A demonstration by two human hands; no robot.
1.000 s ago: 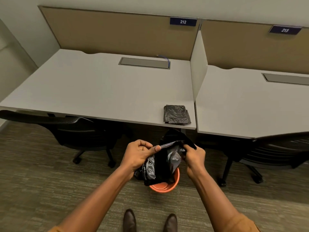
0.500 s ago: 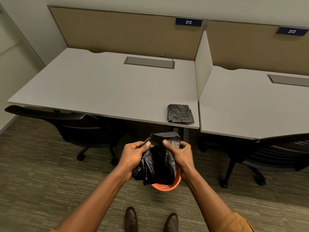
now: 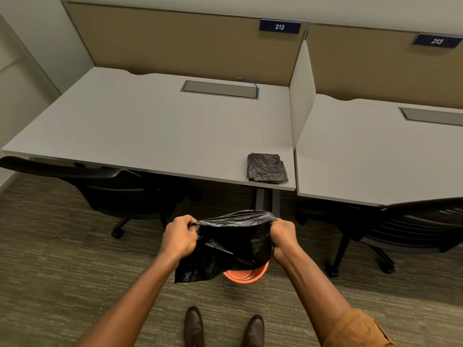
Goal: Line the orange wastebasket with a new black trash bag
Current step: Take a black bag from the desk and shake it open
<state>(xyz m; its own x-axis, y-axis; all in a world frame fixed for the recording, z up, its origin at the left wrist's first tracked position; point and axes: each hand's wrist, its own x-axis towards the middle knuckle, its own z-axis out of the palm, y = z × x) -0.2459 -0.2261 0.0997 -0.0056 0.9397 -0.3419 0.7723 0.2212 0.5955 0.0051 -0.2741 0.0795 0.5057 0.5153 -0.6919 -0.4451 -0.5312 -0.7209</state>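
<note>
Hands (image 3: 229, 237) have spread black trash bag (image 3: 225, 249); signs read 212, 213.

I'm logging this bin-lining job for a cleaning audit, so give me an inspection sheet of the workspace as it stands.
Surface: grey-green carpet; the orange wastebasket stands on it in front of the person's shoes.
Job's things: black trash bag stretched open above the wastebasket, not yet inside it.
Clutter: folded black bags at the front right corner of desk 212.
Hands: left hand and right hand each grip one side of the bag's mouth.
Cables: a blue cable by the desk's grommet tray.
Surroundings: two black office chairs, desk 213, tan partitions.
</note>
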